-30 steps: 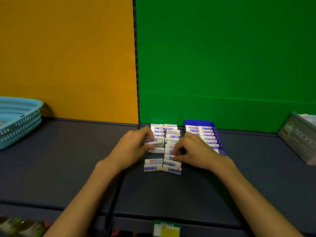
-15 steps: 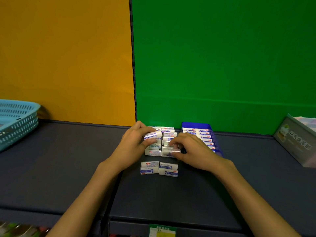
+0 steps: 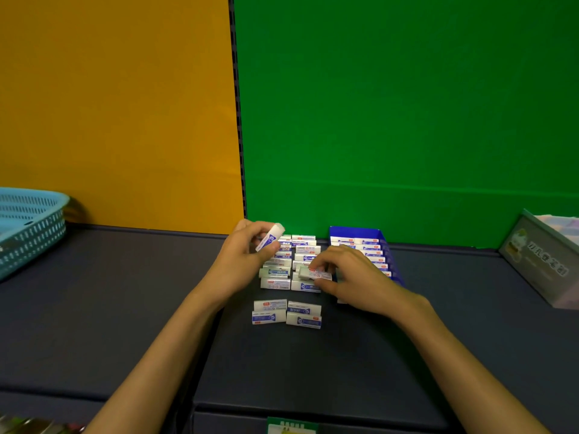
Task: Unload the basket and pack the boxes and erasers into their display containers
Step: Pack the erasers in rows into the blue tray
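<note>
With the blue display tray apparently full and two rows of erasers lined up beside it, the left hand pinched one eraser aloft, the right hand gripped another, and four loose erasers remained nearer.

Single head-worn wide-angle view, looking forward and down from above the dark shelf, near enough that both forearms run in from the bottom edge, facing the orange and green back panels, with a blue basket cut off at far left.
</note>
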Demonstrator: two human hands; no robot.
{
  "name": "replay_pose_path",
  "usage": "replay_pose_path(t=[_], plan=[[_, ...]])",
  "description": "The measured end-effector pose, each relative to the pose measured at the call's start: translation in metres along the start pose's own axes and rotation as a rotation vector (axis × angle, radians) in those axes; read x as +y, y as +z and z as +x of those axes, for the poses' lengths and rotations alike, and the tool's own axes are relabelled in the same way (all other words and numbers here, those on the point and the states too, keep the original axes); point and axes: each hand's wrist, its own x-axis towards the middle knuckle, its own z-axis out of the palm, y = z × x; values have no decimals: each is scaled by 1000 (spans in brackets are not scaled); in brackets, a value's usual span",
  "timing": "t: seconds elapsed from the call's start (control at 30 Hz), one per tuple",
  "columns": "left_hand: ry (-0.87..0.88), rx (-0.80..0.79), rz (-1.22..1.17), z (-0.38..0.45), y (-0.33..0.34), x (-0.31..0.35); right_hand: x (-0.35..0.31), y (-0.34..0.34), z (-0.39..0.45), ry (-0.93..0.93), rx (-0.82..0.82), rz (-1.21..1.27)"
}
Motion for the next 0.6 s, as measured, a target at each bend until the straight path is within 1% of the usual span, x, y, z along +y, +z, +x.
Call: replay_pose_path(t=[0.07, 0.17, 0.37, 0.6], plan=[[-9, 23, -29, 0, -2, 0, 1, 0, 0, 13, 9, 60], [-77, 55, -135, -2, -4, 1, 1, -2, 1, 58, 34, 211], [-111, 67, -143, -2, -2, 4, -2, -5, 4, 96, 54, 520], [-127, 48, -187, 2, -2, 4, 5, -4, 8, 107, 44, 668]])
